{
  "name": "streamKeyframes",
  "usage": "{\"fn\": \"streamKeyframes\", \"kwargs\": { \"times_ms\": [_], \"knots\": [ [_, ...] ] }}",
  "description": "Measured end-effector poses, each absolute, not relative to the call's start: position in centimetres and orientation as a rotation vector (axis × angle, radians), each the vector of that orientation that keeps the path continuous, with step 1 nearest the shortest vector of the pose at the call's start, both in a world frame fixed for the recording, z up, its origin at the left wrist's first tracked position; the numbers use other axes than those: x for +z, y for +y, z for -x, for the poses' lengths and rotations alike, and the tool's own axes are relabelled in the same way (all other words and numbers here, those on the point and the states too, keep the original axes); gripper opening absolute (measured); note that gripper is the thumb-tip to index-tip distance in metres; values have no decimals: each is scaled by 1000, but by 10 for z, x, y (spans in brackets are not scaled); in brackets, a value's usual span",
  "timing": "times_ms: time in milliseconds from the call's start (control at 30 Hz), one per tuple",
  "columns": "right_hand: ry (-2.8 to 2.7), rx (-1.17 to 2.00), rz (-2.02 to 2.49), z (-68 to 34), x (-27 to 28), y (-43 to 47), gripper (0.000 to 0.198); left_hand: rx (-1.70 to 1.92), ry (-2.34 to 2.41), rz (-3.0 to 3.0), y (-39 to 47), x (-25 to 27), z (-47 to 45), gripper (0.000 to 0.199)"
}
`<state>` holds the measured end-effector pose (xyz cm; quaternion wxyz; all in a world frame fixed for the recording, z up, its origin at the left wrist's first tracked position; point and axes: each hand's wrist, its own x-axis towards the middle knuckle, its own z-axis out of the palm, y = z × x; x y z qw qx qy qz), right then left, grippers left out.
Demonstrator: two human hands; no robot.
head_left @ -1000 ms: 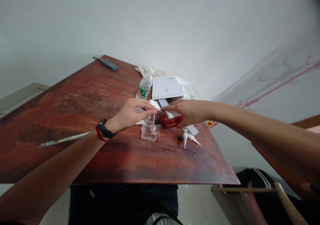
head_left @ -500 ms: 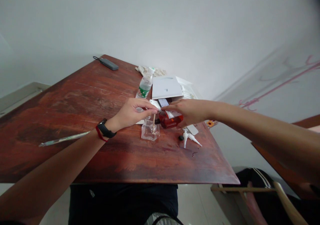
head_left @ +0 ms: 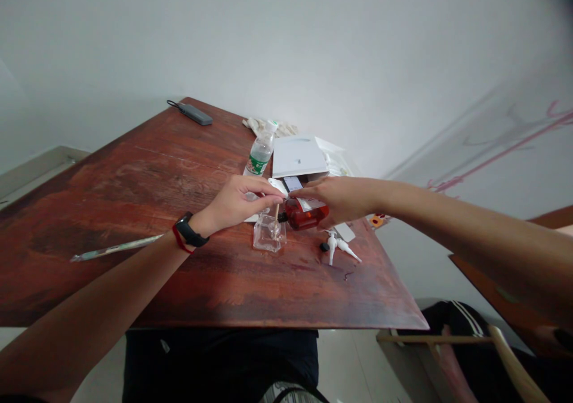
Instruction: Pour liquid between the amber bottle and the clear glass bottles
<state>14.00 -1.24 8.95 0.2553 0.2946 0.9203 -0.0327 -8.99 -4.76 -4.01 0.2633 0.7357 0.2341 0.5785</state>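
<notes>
My left hand (head_left: 239,199) pinches the top of a thin wooden stick (head_left: 276,213), whose lower end stands in a clear square dish (head_left: 267,242). My right hand (head_left: 339,201) is wrapped round a reddish-amber bottle (head_left: 307,215) with a pale label. The bottle lies tipped on its side, its dark neck pointing left over the dish's right edge. Whether liquid is flowing is too small to tell. Just behind my left fingertips is a white flat piece (head_left: 278,186), partly hidden.
A clear water bottle (head_left: 259,152) with a green label stands behind the dish. Behind my right hand are a white box (head_left: 299,157) and a phone (head_left: 293,183). White pump heads (head_left: 336,246) and a black cap (head_left: 323,247) lie right. A grey device (head_left: 194,114) rests far left.
Almost nothing differs. Both hands, the stick and the tipped bottle keep nearly the same positions.
</notes>
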Motion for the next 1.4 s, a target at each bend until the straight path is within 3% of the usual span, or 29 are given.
{"fn": "streamKeyframes", "kwargs": {
  "times_ms": [1400],
  "knots": [
    [2475,-84,-794,-135,93,-13,57,1555,626,-1991,-46,-42,89,11]
  ]
}}
